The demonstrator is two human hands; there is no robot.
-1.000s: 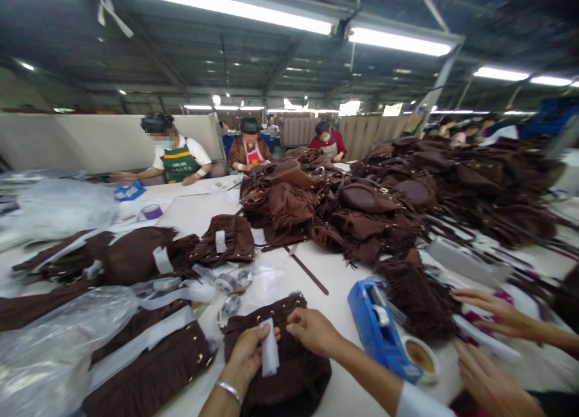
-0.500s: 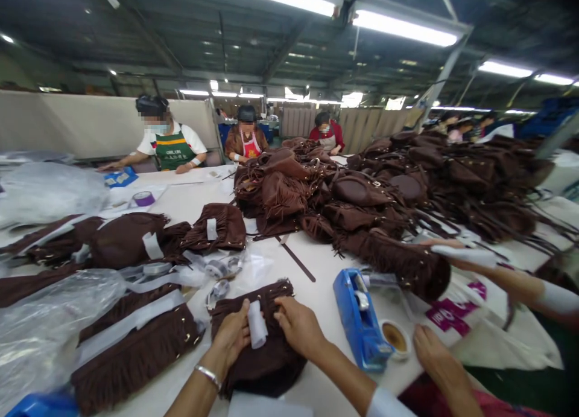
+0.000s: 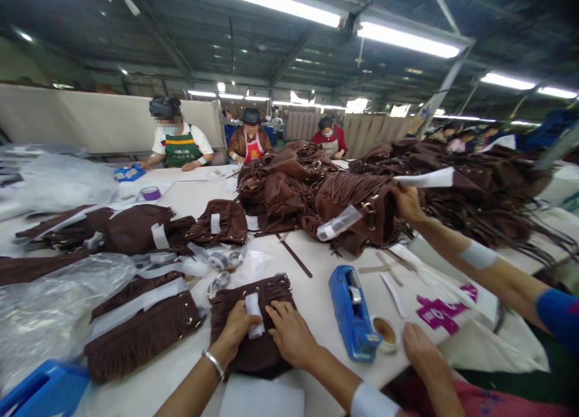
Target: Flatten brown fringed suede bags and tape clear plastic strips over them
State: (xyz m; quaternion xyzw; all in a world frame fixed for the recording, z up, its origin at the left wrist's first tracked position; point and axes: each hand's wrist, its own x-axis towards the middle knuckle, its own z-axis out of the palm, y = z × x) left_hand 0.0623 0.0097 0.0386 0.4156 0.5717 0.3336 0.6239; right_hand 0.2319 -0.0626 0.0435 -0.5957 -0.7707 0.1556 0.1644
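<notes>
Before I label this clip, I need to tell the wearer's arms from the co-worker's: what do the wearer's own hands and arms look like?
The left hand is ungloved, with a silvery bangle at the wrist and no sleeve in view. The right hand is also ungloved; a plain pale band, wrap or cuff, circles that forearm.

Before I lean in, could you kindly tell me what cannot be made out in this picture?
All in the head view:
Near bag: underside hidden by its own body; part of its front covered by the right hand.
White strip: partly covered by the left hand.
Blue item, lower left: cut off by the picture's edge.
Green apron: lower lettering too small.
People, far right: small and blurred.
</notes>
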